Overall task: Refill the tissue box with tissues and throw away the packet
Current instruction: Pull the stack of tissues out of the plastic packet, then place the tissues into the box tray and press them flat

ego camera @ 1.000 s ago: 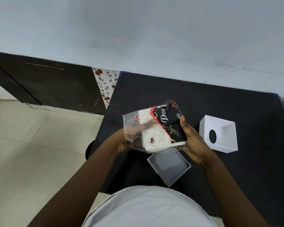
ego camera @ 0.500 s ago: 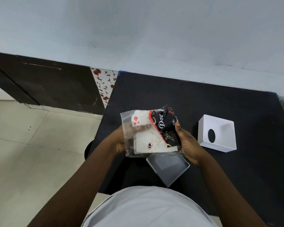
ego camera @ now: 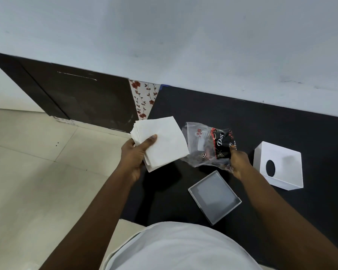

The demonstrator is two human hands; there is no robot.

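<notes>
My left hand grips a stack of white square tissues above the table's left edge. To the right of it, my right hand pinches the crumpled plastic packet, clear with black and red print, which looks emptied. The white tissue box cover with an oval slot lies on the black table at the right. Its grey square base tray sits open below my right hand.
The table stands against a pale wall. Cream floor tiles spread out at the left, with a dark wooden panel and a strip of flowered wallpaper behind them. My white shirt fills the bottom of the view.
The tissue stack has come out of the packet: my left hand pulled it leftward, while my right hand kept the now limp packet.
</notes>
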